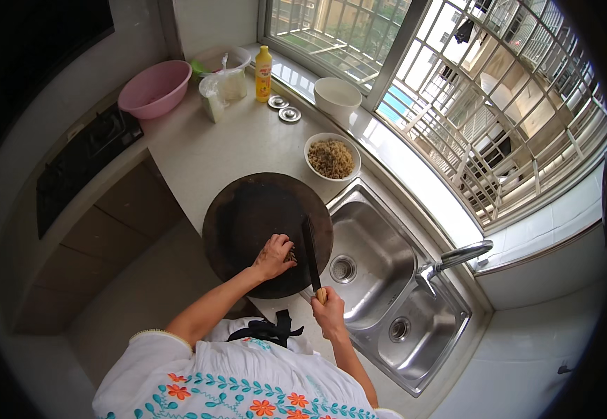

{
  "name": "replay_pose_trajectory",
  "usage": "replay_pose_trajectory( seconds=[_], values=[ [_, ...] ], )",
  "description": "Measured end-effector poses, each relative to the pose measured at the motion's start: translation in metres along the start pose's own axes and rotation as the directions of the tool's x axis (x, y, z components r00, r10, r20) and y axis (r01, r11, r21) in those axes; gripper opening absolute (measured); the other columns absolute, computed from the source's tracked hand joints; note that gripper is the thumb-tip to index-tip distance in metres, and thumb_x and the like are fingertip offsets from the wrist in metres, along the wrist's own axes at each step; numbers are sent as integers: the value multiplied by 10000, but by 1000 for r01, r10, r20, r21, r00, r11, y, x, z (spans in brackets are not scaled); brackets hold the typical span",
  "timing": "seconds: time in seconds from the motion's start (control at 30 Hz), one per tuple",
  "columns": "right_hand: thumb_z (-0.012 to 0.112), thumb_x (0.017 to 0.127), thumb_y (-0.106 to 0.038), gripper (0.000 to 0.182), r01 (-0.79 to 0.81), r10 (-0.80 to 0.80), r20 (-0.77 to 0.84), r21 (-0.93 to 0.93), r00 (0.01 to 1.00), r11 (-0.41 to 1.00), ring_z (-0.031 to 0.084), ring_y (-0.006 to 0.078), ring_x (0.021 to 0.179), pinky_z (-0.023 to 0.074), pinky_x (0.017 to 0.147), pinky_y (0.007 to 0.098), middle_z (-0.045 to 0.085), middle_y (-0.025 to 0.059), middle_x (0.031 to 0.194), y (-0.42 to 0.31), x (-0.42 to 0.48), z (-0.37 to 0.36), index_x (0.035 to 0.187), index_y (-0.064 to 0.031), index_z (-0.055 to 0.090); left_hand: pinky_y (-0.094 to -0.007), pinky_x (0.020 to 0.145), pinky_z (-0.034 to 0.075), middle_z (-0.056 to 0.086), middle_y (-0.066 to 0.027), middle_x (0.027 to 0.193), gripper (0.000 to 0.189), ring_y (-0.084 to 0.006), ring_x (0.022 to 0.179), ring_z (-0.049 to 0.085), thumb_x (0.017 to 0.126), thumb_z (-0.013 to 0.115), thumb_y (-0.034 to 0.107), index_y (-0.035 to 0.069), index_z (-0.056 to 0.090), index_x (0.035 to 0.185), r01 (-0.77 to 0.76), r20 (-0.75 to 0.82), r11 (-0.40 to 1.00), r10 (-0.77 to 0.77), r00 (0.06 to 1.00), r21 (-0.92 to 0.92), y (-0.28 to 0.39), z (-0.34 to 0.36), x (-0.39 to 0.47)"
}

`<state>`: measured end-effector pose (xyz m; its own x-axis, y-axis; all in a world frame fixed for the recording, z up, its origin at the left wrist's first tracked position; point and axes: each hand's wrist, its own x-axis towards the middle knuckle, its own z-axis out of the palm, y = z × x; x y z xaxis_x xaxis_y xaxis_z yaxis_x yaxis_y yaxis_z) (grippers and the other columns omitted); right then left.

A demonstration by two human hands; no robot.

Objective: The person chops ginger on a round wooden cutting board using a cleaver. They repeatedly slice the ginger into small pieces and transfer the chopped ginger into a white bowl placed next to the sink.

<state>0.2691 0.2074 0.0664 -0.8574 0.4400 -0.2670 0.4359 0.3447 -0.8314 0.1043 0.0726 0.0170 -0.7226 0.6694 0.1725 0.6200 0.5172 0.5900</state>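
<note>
On the round dark cutting board (261,209), my left hand (274,257) rests with its fingers curled over a small heap of chopped brownish food (291,255), partly hidden beneath them. My right hand (329,312) grips the wooden handle of a kitchen knife (311,254). The dark blade lies over the board's right part, a little to the right of the food, seen almost along its edge. Beyond the board stands a white bowl (357,162) heaped with brown minced food.
A double stainless-steel sink (371,235) with a faucet (429,269) adjoins the board's right side. Further back are a pink basin (156,89), plastic bags (211,97), a yellow bottle (263,73), two metal sink strainers (289,114) and a white bowl (337,94). A gas stove (88,162) is left.
</note>
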Motion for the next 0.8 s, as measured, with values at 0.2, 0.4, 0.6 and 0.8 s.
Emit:
replay_pose_trajectory(
  seconds=[0.2,0.4,0.6,0.8],
  values=[
    [560,726,-109,233,120,-134,-39,-245,990,962,590,412,691,471,616,433,589,256,718,-6,-9,15,926,9,547,-371,897,397,491,-135,1065,466,-307,1039,455,629,728,153,-2,545,1028,-10,-113,999,6,994,-36,0,6,-11],
    [589,732,-125,224,232,-245,-77,-144,967,962,602,337,579,476,532,381,602,208,674,-3,-11,20,906,10,552,-370,909,391,499,-143,1086,533,-316,1050,455,609,747,165,-16,534,1062,-10,-137,999,5,991,-37,2,-6,-17],
    [581,759,-116,149,-178,157,110,210,981,961,509,118,455,417,414,276,534,49,572,-11,-6,2,843,3,549,-369,887,398,503,-127,1017,446,-298,1009,463,622,737,164,2,563,999,-61,-132,998,61,989,6,4,3,-5],
    [591,773,-94,115,-153,133,106,219,985,964,492,101,435,404,382,250,521,33,572,-7,-6,-1,806,-2,531,-349,839,421,513,-118,969,289,-283,949,485,649,707,115,7,597,894,-17,-135,1000,15,991,-13,1,16,-3]
  ],
)
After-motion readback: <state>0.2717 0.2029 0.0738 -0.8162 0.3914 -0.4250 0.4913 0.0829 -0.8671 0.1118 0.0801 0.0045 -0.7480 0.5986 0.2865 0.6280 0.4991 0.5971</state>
